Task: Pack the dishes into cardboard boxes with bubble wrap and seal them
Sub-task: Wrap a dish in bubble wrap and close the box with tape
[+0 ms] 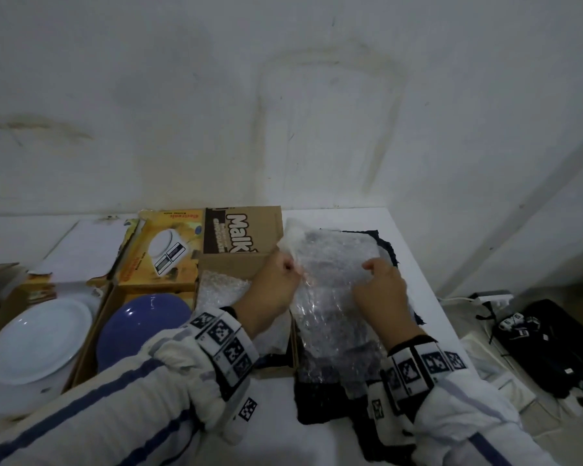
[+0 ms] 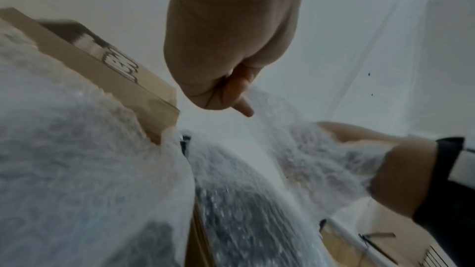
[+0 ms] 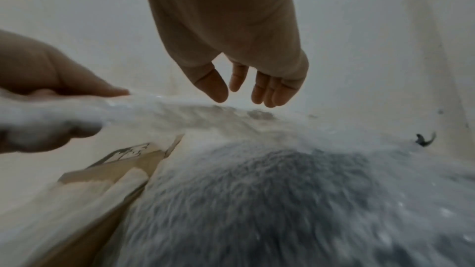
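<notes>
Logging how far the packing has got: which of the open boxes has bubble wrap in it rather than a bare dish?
The brown Malkist box, nearest the left hand: bubble wrap lies inside. The other two hold a bare blue dish and a bare white plate.

To my right, off the white table, I see a black bag and a white power strip below the stained wall.

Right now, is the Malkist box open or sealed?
Open: the Malkist box has its printed flap standing up, with bubble wrap visible inside.
</notes>
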Demonstrator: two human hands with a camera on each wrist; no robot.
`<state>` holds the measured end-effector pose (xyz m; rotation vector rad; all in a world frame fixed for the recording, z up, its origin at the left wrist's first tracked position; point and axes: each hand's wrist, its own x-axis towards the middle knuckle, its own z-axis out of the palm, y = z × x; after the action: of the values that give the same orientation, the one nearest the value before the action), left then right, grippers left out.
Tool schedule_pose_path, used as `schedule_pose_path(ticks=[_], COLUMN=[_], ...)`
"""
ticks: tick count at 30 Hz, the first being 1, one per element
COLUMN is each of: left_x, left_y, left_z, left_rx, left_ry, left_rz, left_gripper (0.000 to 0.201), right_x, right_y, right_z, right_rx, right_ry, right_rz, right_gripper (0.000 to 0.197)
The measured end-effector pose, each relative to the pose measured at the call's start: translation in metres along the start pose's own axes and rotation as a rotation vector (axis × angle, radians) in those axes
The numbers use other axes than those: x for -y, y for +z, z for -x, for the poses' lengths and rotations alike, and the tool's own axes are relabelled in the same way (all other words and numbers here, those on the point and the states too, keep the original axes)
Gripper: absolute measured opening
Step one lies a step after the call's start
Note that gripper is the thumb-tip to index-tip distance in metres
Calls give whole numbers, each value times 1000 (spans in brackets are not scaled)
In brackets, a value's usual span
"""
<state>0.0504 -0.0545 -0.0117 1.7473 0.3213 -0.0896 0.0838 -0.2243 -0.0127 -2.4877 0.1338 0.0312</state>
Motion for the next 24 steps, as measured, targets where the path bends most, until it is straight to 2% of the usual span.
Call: schedule_pose_path(ticks=[2, 5, 6, 9, 13, 16, 19, 21, 24], left_x=[-6, -10, -10, -7, -2, -5, -3, 6, 26], left_y=[-19, -48, -57, -81, -109, -120, -130, -136, -138], left_z=[2, 6, 8, 10, 11, 16, 19, 21, 32], left_rx=[15, 51, 56, 26, -82, -153, -264, -298, -303], left_ry=[9, 33, 44, 43, -81, -90, -46, -41, -101], left_rz=[61, 93, 86, 19, -26, 134, 267, 303, 238], left_gripper=[7, 16, 18, 14, 8, 10, 6, 22, 27], right_x=[9, 24, 29, 42, 63, 82, 97, 101, 94], right_y=[-10, -17, -18, -15, -7, -2, 2, 6, 21], right_z=[-1, 0, -1, -2, 6, 12, 18, 21, 30], right_rx=[22, 101, 141, 262, 248, 227, 237, 284, 379], right_ry=[91, 147, 158, 192, 144, 54, 30, 28, 80], right_rz=[-211, -528, -550, -494, -499, -568, -771, -827, -613], right_gripper=[41, 21, 18, 30, 31, 32, 29, 25, 21])
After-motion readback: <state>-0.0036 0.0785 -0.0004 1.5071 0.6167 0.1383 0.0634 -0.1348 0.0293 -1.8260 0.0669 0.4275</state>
